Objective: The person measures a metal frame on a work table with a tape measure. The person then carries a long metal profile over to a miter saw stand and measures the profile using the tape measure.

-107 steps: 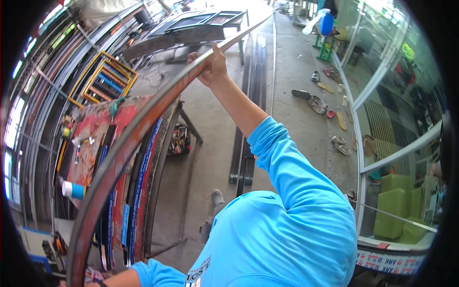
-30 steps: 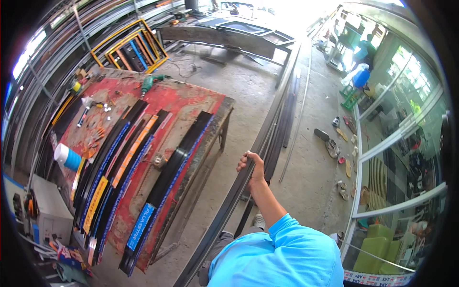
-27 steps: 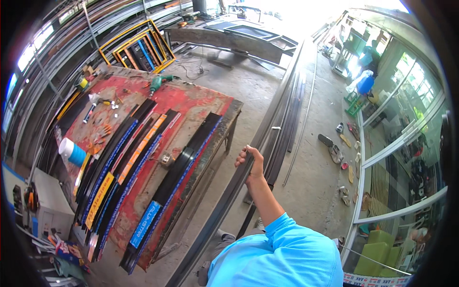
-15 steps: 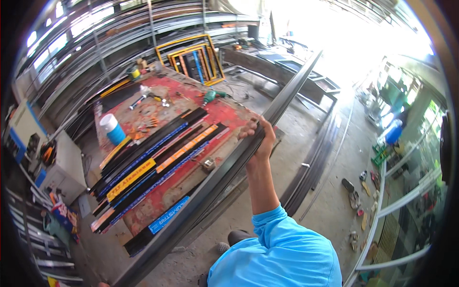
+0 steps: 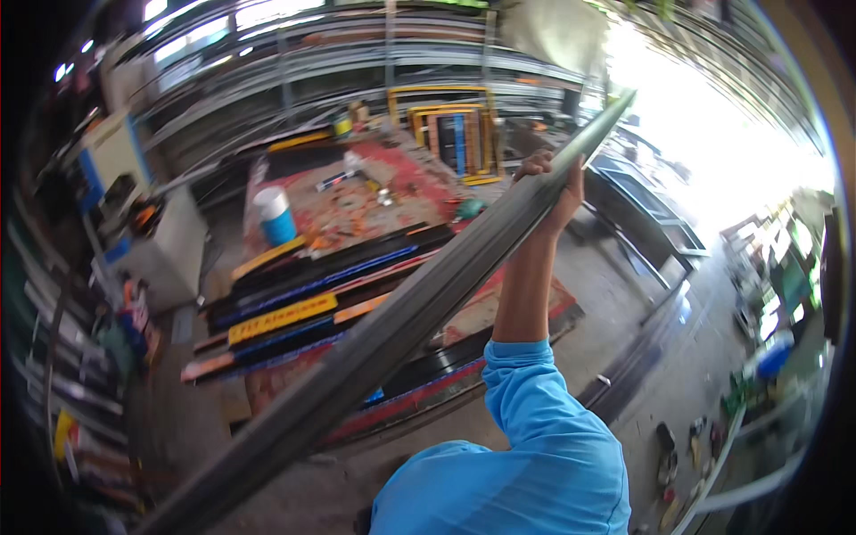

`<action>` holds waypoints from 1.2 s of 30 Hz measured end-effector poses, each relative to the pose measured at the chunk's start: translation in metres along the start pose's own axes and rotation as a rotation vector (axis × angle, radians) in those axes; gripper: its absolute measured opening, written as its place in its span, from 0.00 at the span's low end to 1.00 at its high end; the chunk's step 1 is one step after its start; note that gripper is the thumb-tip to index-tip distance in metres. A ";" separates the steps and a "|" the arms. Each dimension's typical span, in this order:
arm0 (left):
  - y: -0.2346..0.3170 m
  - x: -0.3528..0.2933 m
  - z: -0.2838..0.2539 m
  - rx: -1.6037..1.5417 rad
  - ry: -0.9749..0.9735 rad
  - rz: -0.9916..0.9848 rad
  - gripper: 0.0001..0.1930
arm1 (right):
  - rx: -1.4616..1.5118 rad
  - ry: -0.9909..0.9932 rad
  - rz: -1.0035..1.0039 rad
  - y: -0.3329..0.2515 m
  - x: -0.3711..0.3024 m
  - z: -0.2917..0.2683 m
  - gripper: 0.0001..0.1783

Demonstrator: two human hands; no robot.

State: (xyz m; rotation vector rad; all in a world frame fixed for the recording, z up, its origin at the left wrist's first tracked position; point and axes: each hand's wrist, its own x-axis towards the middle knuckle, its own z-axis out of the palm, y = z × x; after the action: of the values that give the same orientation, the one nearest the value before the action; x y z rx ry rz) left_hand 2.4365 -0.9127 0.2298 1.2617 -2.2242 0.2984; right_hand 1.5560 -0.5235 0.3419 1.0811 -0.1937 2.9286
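Note:
A long dark metal profile [image 5: 392,330] runs slantwise from the lower left rim of the view to the upper right, raised over the workbench. My right hand [image 5: 563,201], at the end of a blue sleeve, is wrapped round the profile's far part, with fingers curled over its left edge. My left hand is out of view. Below the bar, a red, worn workbench [image 5: 406,160] bears several black profiles [image 5: 259,290] with yellow, blue and orange labels, partly covered by the held one. A white and blue cup-shaped container [image 5: 278,230] stands beside them.
Orange frames [image 5: 481,176] lean behind the bench, before racks of long metal stock [image 5: 321,62]. A metal frame table [image 5: 624,209] stands at the far right. Dark profiles [image 5: 646,348] lie on the floor at right, near shoes [image 5: 667,455]. A pale cabinet [image 5: 169,254] is at left.
The view has swung right to left across the scene, so the bench appears farther right. My right hand and the profile are higher in view. Fingertips at the lower left edge have gone from sight.

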 end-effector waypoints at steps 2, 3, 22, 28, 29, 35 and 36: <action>0.014 -0.002 0.005 -0.060 0.145 -0.019 0.35 | -0.411 0.096 -0.162 0.051 -0.007 -0.006 0.30; 0.017 -0.005 0.004 -0.071 0.226 0.050 0.37 | -0.332 0.054 -0.050 0.073 -0.016 0.002 0.31; 0.056 -0.027 -0.129 0.326 0.484 -0.089 0.26 | 0.094 -0.212 0.182 0.249 -0.111 0.153 0.48; -0.036 -0.027 -0.157 0.318 0.445 -0.265 0.21 | 0.310 -0.375 0.187 0.295 -0.127 0.237 0.53; -0.060 -0.034 -0.163 0.317 0.534 -0.180 0.21 | 0.092 -0.146 0.173 0.300 -0.138 0.252 0.55; -0.167 -0.065 -0.182 0.321 0.343 -0.200 0.25 | 0.106 -0.090 0.278 0.314 -0.220 0.300 0.43; -0.177 -0.060 -0.182 0.293 0.320 -0.197 0.25 | 0.114 -0.042 0.254 0.324 -0.228 0.306 0.39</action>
State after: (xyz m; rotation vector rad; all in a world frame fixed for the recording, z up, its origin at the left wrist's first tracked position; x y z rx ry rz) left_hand 2.6753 -0.8818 0.3310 1.4564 -1.8154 0.7164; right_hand 1.9092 -0.8751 0.3884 1.2186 -0.1786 3.1768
